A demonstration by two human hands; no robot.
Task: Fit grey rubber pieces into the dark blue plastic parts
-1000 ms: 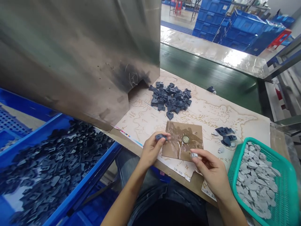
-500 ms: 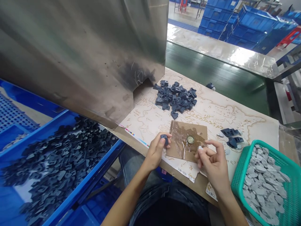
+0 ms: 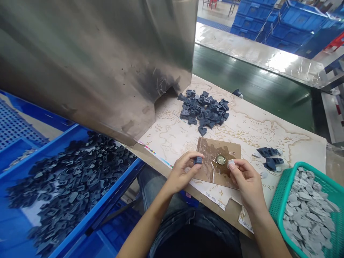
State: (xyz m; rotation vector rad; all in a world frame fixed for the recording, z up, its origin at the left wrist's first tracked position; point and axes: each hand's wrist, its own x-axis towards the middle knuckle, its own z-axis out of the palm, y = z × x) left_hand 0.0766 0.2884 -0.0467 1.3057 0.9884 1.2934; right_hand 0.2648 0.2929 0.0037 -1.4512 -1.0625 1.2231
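The left hand pinches a small dark blue moulded part between thumb and fingers, which cover part of it. The right hand has its fingers closed narrowly on a pale grey flake, so mostly covered that its shape is hard to make out. Both hands sit at the edges of a wet brown square pad, with a round metal disc in the liquid on it. The pad lies on a map-printed paper sheet on the worktop. A slanted steel hood hides the worktop's far left. Beyond the pad lies a heap of dark blue parts, and a few more sit to the right. A green plastic basket of grey flakes is cut off by the frame, and a blue crate of dark parts stands at left.
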